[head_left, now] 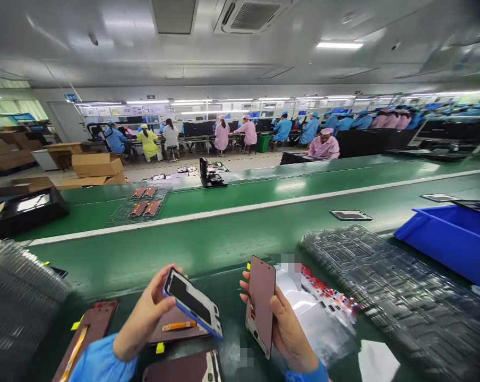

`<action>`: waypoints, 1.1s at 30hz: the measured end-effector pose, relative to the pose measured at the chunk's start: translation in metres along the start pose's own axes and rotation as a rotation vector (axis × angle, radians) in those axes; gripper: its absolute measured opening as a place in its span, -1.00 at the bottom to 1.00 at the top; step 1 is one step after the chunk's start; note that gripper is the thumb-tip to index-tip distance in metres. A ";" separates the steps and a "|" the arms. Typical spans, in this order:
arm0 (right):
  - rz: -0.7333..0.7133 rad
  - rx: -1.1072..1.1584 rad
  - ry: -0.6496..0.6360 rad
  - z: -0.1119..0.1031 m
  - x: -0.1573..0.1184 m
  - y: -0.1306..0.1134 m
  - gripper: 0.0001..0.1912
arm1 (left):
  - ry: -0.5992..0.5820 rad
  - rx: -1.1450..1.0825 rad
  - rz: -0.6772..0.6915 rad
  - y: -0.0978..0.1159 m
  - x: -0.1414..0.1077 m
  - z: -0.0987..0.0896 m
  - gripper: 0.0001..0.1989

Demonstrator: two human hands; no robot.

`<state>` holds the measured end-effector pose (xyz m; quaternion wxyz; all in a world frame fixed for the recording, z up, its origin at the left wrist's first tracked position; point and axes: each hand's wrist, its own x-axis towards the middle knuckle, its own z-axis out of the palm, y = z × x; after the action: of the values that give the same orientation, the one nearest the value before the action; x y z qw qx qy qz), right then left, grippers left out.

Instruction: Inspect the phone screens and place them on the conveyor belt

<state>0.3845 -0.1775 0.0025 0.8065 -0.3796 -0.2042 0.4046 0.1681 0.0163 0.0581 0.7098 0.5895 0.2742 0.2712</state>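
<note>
My left hand point(151, 305) grips a phone frame point(194, 302) with a blue edge and a black and silver inner face, tilted down to the right. In my right hand point(290, 329) is a brown phone screen panel point(262, 297), held nearly upright with thumb on one side and fingers on the other. Behind and below my left hand lie brown screen panels with orange flex cables: one panel point(91, 334) at the left, another panel point(176, 326) partly hidden by the phone frame, and a third panel point(180, 367) at the bottom edge.
Stacked clear plastic trays stand at the left point(20, 302) and right point(403, 286). A clear bag point(315, 318) with red-tipped pieces lies beside my right hand. A blue bin point(455, 239) sits far right. Across the green belt point(208, 239), a tray holds brown panels point(144, 207). Co-workers sit beyond.
</note>
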 end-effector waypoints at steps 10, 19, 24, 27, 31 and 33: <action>-0.304 -0.708 -0.478 0.030 -0.041 -0.011 -0.30 | -0.149 -0.305 -0.133 -0.030 -0.079 0.038 -0.09; -0.458 -0.963 -0.563 0.034 -0.041 -0.018 -0.32 | -0.255 -0.294 -0.080 -0.026 -0.078 0.037 -0.13; -0.485 -0.994 -0.567 0.036 -0.041 -0.015 -0.34 | -0.278 -0.288 -0.134 -0.024 -0.080 0.039 -0.11; -0.487 -1.025 -0.576 0.035 -0.042 -0.013 -0.34 | -0.308 -0.282 -0.080 -0.029 -0.078 0.039 -0.13; -0.502 -1.120 -0.572 0.038 -0.046 -0.009 -0.33 | -0.293 -0.282 0.036 -0.036 -0.075 0.045 -0.17; -0.506 -1.168 -0.547 0.040 -0.049 -0.006 -0.33 | -0.275 -0.305 0.076 -0.036 -0.074 0.050 -0.18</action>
<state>0.3331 -0.2010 0.0314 0.4592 -0.5764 -0.6670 0.1090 0.1537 -0.0765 0.0353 0.8109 0.5165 0.1080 0.2530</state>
